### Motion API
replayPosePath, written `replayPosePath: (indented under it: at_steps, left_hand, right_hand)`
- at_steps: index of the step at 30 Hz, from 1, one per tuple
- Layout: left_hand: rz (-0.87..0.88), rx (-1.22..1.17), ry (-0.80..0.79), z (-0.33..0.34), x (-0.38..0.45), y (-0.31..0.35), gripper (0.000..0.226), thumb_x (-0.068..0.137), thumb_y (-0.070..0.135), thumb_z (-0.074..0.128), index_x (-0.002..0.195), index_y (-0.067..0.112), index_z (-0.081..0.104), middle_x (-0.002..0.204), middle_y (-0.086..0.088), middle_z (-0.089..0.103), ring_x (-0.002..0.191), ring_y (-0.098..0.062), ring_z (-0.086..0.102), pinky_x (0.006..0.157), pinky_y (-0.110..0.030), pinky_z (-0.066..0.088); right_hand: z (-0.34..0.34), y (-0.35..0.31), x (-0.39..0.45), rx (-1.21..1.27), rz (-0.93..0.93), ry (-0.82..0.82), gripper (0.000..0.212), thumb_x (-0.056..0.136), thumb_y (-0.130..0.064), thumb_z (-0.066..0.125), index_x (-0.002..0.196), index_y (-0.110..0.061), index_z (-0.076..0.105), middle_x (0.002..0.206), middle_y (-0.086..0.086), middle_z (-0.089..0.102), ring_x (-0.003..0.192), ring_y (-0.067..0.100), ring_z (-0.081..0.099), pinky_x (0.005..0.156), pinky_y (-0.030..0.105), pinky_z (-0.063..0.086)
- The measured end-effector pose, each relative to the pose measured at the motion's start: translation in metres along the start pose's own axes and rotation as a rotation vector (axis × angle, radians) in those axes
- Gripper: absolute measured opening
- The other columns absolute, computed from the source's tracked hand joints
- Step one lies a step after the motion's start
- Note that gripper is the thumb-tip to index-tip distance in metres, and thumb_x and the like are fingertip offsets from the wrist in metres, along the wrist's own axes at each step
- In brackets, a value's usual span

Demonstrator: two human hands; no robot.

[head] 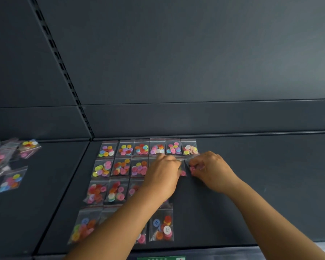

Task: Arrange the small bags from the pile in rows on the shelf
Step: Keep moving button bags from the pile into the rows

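Note:
Small clear bags of coloured buttons lie in rows on the dark shelf (251, 184); the back row (141, 148) holds several. My left hand (162, 175) lies over a bag in the second row, fingers curled down on its top edge. My right hand (209, 170) pinches a bag with pink buttons (192, 168) at the right end of that row. The bag under my left hand (183, 172) shows only at its right edge. A pile of loose bags (6, 158) sits on the neighbouring shelf at far left.
A shelf joint (64, 184) runs diagonally between the pile and the rows. The dark back wall (195, 62) rises behind the rows, with a slotted upright (64, 72) at left. Bare shelf stretches right of the rows. A front-row bag (161, 225) lies by my left forearm.

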State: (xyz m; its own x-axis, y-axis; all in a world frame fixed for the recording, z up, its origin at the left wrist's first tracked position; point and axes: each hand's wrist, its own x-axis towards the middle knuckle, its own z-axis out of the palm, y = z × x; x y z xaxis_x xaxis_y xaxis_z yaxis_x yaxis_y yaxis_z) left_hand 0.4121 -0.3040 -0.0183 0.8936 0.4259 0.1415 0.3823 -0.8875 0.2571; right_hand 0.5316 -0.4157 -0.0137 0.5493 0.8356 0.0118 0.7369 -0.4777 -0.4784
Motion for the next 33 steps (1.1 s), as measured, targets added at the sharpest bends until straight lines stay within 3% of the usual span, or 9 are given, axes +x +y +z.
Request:
replayPosePath:
  at_steps: [4,9,16,22,26,29,33]
  left_hand:
    - [-0.018,0.000,-0.021,0.006,-0.002,-0.004,0.028,0.097,0.019,0.047,0.120,0.012,0.063,0.123,-0.001,0.059,0.116,-0.019,0.047,0.094,-0.031,0.044]
    - [-0.017,0.009,-0.007,0.005,0.000,-0.004,0.027,0.096,0.018,0.049,0.119,0.010,0.063,0.121,-0.003,0.060,0.115,-0.020,0.049,0.091,-0.033,0.046]
    - [-0.033,0.013,-0.026,0.007,0.002,-0.003,0.025,0.094,0.012,0.052,0.116,0.009,0.064,0.118,-0.005,0.061,0.111,-0.023,0.051,0.090,-0.034,0.047]
    - [-0.066,0.002,0.001,-0.008,-0.004,0.000,0.036,0.095,0.016,0.051,0.131,0.011,0.053,0.132,-0.005,0.054,0.122,-0.022,0.046,0.099,-0.033,0.041]
    - [-0.095,0.062,0.052,-0.033,-0.018,-0.011,0.050,0.097,0.030,0.049,0.143,0.016,0.037,0.145,-0.002,0.043,0.134,-0.019,0.036,0.110,-0.032,0.030]
    - [-0.147,0.092,0.089,-0.054,-0.033,-0.029,0.055,0.096,0.035,0.048,0.146,0.019,0.030,0.148,-0.001,0.037,0.137,-0.018,0.031,0.112,-0.032,0.024]
    - [-0.236,0.113,0.123,-0.079,-0.056,-0.067,0.057,0.097,0.039,0.045,0.148,0.020,0.026,0.150,0.001,0.032,0.139,-0.018,0.027,0.114,-0.031,0.020]
  right_hand:
    - [0.007,0.000,0.000,0.002,-0.013,0.059,0.017,0.085,-0.022,0.063,0.099,-0.021,0.071,0.094,-0.005,0.054,0.095,0.012,0.047,0.088,0.021,0.033]
    - [0.014,-0.002,0.006,0.015,0.007,0.082,0.015,0.083,-0.025,0.065,0.097,-0.025,0.071,0.101,0.000,0.060,0.098,0.018,0.052,0.093,0.029,0.039]
    - [0.013,-0.004,0.006,0.004,0.035,0.058,0.008,0.081,-0.027,0.064,0.086,-0.030,0.069,0.093,-0.005,0.053,0.096,0.024,0.052,0.077,0.028,0.040]
    - [0.005,-0.016,0.000,-0.035,0.026,0.070,0.011,0.085,-0.025,0.059,0.093,-0.023,0.066,0.105,-0.001,0.050,0.105,0.023,0.045,0.076,0.026,0.035]
    - [0.000,-0.044,0.000,-0.093,-0.051,0.060,0.044,0.089,-0.033,0.058,0.133,-0.025,0.051,0.133,-0.003,0.047,0.122,0.020,0.039,0.092,0.025,0.036]
    - [0.003,-0.074,0.005,-0.126,-0.159,0.078,0.052,0.090,-0.039,0.056,0.138,-0.025,0.043,0.140,-0.002,0.044,0.130,0.021,0.036,0.106,0.031,0.030]
    - [0.016,-0.119,0.015,-0.142,-0.267,0.073,0.058,0.090,-0.044,0.053,0.142,-0.023,0.036,0.146,-0.002,0.038,0.135,0.020,0.032,0.112,0.034,0.025]
